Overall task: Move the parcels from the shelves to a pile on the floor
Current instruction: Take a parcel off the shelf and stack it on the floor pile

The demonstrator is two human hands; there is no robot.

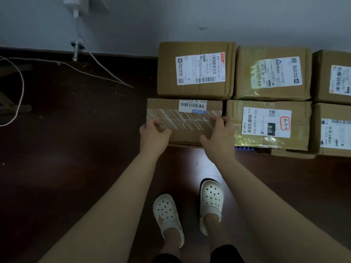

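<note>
A brown cardboard parcel with striped tape [187, 118] lies at the front left of a pile of parcels on the dark floor. My left hand [153, 132] grips its left end, thumb on the top face. My right hand [218, 133] grips its right end, fingers curled over the edge next to a neighbouring parcel with a white label marked 010 [267, 124]. Behind the held parcel sits a larger labelled box [195, 71], and another labelled box [273, 73] lies to its right.
More parcels [334, 76] continue to the right edge of view. A white cable [57, 63] trails over the floor on the left from a wall plug [76, 8]. A metal door stop [77, 48] stands at the skirting. My feet in white clogs [210, 202] stand just before the pile.
</note>
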